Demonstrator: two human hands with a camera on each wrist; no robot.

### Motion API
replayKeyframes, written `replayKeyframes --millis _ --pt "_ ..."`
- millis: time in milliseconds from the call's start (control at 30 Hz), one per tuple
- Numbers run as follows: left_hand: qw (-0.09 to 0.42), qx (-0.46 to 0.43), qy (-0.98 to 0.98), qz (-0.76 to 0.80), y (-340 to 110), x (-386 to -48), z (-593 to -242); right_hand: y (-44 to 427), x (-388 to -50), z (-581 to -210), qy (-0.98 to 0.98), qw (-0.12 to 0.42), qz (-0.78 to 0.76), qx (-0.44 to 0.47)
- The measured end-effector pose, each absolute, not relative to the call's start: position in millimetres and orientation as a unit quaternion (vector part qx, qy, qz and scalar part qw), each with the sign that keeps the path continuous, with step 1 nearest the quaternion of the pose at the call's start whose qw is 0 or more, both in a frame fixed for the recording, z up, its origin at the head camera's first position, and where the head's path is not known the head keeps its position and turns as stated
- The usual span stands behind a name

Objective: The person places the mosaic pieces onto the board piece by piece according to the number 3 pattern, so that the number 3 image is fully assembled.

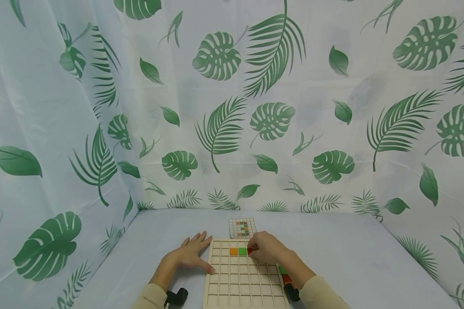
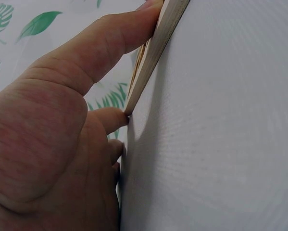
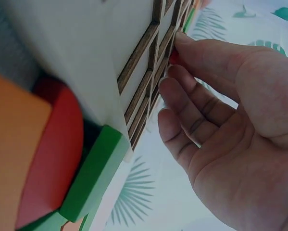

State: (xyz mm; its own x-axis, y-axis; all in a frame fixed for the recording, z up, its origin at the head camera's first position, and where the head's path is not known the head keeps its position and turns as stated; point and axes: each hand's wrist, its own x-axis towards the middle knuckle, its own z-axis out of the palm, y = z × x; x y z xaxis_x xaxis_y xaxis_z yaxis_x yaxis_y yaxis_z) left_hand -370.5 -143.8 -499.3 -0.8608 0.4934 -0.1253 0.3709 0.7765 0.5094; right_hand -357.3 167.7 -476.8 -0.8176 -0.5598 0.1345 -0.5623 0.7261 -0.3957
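A wooden grid board lies on the table, with an orange tile and a green tile side by side in one of its upper rows. My right hand pinches a red tile between thumb and fingers, at the cell right of the green one. Along the board's left edge rests my left hand, fingers spread. Its thumb lies on the rim and a fingertip touches the board's far corner in the left wrist view. The red tile is mostly hidden by the fingers.
A small pattern card with coloured squares lies just beyond the board. Loose blocks sit against the board's right side, under the right forearm: a green block, a red block and an orange block. Leaf-print curtains surround the table.
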Motion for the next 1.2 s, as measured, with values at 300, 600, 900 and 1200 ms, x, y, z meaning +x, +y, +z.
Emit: replayKeyframes --millis 300,600,900,1200 --pt "0.13 0.23 0.934 0.239 -143 -370 -498 166 -355 -473 -0.928 -0.011 0.224 0.298" --pt "0.129 0.232 0.932 0.246 -144 -371 -498 167 -355 -474 -0.927 0.0 0.225 0.3" --pt "0.128 0.23 0.934 0.24 -144 -371 -499 169 -355 -473 -0.927 0.039 0.245 0.281" --pt "0.128 0.231 0.933 0.246 -144 -370 -498 179 -350 -471 -0.933 0.04 0.281 0.223"
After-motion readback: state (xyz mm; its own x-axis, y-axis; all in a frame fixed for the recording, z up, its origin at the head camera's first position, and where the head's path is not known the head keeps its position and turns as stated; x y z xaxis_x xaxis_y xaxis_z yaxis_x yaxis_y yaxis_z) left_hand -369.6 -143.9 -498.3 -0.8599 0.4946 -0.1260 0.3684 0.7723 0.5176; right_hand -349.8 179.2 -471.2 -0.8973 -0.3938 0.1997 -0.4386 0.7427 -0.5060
